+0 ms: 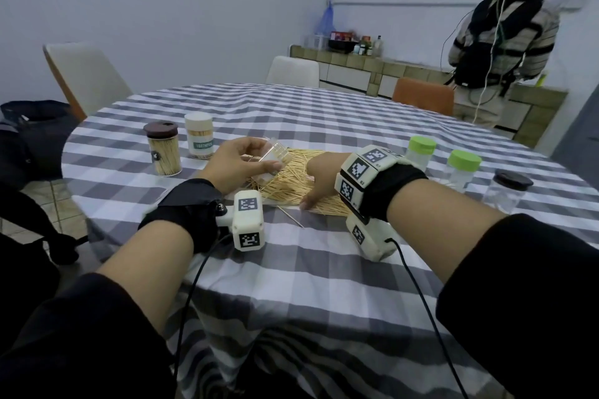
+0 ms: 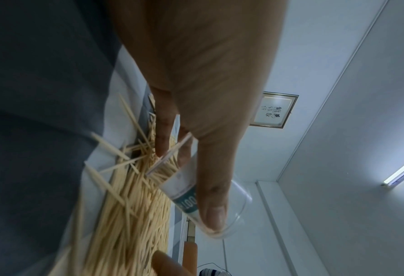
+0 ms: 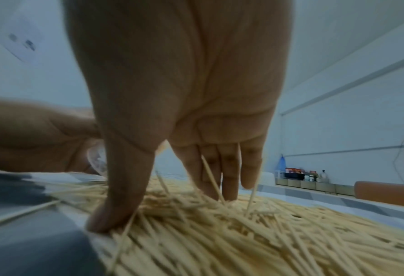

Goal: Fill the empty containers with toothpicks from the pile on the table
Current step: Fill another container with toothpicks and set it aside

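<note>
A pile of toothpicks (image 1: 293,186) lies on the checked tablecloth (image 1: 308,269) in the middle of the table. My left hand (image 1: 262,155) grips a clear, lidless container (image 1: 278,154), tilted on its side just above the pile's left end. The left wrist view shows my thumb along its labelled wall (image 2: 184,188), with the pile (image 2: 130,214) beside it. My right hand (image 1: 319,185) reaches down into the pile. In the right wrist view its straight fingers (image 3: 229,179) and thumb (image 3: 116,205) press spread apart into the toothpicks (image 3: 243,233).
Two filled jars stand at the left, one brown-lidded (image 1: 163,149), one white-lidded (image 1: 199,136). At the right stand two green-lidded empty jars (image 1: 419,152) (image 1: 463,170) and a dark-lidded one (image 1: 509,189). A stray toothpick (image 1: 291,217) lies near me. A person (image 1: 499,42) stands at the back right.
</note>
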